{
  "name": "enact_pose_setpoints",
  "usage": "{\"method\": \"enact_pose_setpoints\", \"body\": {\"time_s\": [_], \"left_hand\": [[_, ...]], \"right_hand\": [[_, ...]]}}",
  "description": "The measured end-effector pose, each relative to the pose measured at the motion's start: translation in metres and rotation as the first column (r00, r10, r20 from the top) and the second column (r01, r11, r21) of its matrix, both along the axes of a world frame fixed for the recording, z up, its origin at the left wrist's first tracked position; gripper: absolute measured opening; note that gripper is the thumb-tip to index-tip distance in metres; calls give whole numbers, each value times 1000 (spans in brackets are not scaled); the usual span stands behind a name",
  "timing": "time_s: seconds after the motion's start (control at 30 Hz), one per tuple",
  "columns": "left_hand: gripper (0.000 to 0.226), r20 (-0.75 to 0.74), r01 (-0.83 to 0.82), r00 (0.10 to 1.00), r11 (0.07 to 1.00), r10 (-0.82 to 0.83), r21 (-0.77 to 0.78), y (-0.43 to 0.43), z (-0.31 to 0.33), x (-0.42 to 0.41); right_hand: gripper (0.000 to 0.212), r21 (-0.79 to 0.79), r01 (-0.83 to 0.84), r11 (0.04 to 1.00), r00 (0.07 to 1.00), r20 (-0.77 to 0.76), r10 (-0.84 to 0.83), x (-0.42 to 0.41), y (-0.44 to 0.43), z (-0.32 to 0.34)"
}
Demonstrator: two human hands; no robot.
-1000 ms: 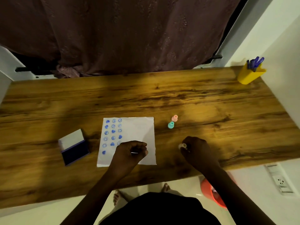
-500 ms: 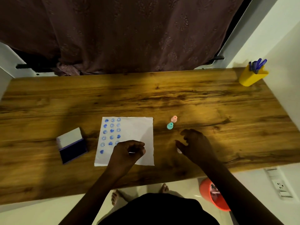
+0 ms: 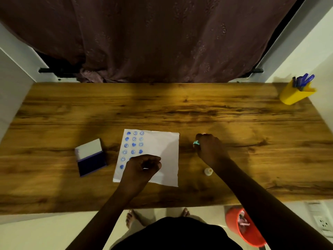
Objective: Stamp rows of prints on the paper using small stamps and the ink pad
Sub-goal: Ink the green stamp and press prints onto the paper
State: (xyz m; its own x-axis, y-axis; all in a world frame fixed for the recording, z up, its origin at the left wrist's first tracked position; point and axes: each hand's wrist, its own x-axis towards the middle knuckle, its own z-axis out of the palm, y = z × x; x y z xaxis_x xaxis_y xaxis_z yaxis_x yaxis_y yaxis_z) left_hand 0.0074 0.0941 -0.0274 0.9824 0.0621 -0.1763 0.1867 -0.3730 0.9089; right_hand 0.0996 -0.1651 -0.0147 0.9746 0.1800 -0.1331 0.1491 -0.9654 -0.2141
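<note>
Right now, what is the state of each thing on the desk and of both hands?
ink pad: lid open, lying flat
paper: flat, partly stamped with blue prints
left hand: closed, resting on the paper
right hand: fingers closed on the teal stamp
cream stamp: lying loose on the desk
yellow pen holder: upright, holding blue pens

Wooden table [image 3: 180, 109] with strong grain and a soft sheen, matt white paper [image 3: 162, 150] slightly creased, smooth plastic teal stamp [image 3: 196, 143] and cream stamp [image 3: 208, 171], glossy yellow plastic pen cup [image 3: 293, 95], patterned brown cloth curtain [image 3: 153, 37]
</note>
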Motion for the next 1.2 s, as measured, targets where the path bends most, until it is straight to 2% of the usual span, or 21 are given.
{"method": "enact_pose_setpoints", "body": {"time_s": [0.07, 0.17, 0.3, 0.4, 0.57, 0.63, 0.73, 0.83, 0.97, 1.03, 1.1, 1.2], "left_hand": [[33, 5, -11, 1000, 1000, 11, -26, 1, 1, 0], [37, 1, -43, 999, 992, 43, -118, 0, 5, 3], [34, 9, -16, 1000, 973, 19, -229, -5, 19, 10], [35, 31, 12, 1000, 952, -2, -305, -6, 29, 11], [43, 99, 16, 995, 931, 21, -364, 8, 38, 4], [35, 70, -19, 996, 916, 51, -400, 18, 38, 0], [26, 7, -85, 995, 897, 97, -434, 37, 32, -9], [35, -67, -172, 985, 857, 159, -486, 58, 23, -19], [19, -99, -282, 959, 840, 267, -464, 88, 17, -35], [27, -104, -337, 939, 826, 327, -453, 105, 13, -45], [37, -121, -384, 921, 812, 371, -439, 122, 10, -56], [23, -136, -424, 903, 800, 407, -423, 147, 5, -72]], "right_hand": [[19, 159, 74, 985, 997, -2, -75, -1, 3, 8], [21, 418, 180, 890, 984, -81, -161, -7, 17, 27], [30, 660, 361, 659, 926, -340, -166, -26, 43, 46], [32, 708, 405, 578, 894, -440, -87, -37, 62, 50], [31, 724, 418, 549, 869, -495, -9, -42, 90, 49], [25, 745, 399, 534, 874, -486, 26, -43, 98, 49], [15, 784, 311, 537, 894, -433, 116, -41, 110, 50], [14, 801, 259, 540, 914, -384, 131, -35, 127, 52], [19, 747, 151, 648, 946, -300, 125, -29, 160, 47], [22, 710, 80, 700, 952, -264, 158, -29, 183, 42], [23, 659, -25, 752, 953, -212, 218, -31, 209, 37], [23, 559, -211, 802, 931, -135, 339, -32, 246, 26]]}}
